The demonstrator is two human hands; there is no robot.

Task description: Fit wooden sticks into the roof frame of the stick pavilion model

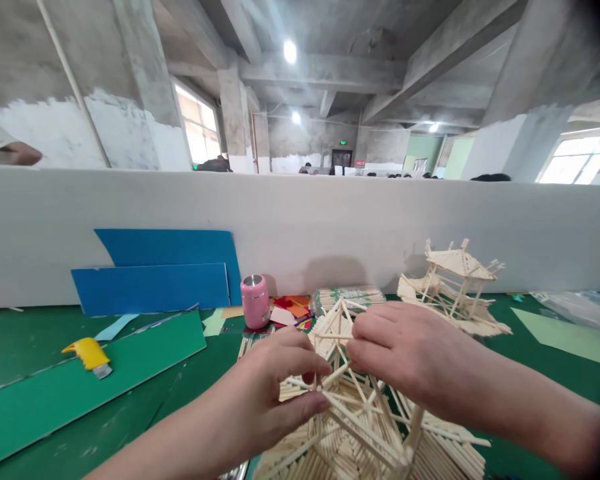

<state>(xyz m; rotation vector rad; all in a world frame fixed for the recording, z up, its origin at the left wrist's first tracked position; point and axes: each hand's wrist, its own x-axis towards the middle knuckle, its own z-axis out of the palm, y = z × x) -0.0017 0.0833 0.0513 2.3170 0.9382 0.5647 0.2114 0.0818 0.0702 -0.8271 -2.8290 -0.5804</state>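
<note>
In front of me stands a model frame of pale wooden sticks [365, 427], with slanting bars rising to a peak above a base of rows of sticks. My left hand [270, 393] pinches a wooden stick of the frame at its left corner between thumb and fingers. Across from it, my right hand [405, 343] is closed at the upper right of the frame, its fingertips on a stick [336, 377] that slants between the two hands. My right fingers hide the end of that stick. Part of the base is hidden behind my hands and forearms.
A small stick pavilion [460, 273] stands at the back right. Behind the frame are a pink flask [255, 303], coloured paper scraps [293, 307] and a wrapped stick bundle [350, 298]. Blue boards [150, 290], a green board [130, 373] and a yellow tool [89, 355] are left. A white partition [300, 227] runs behind.
</note>
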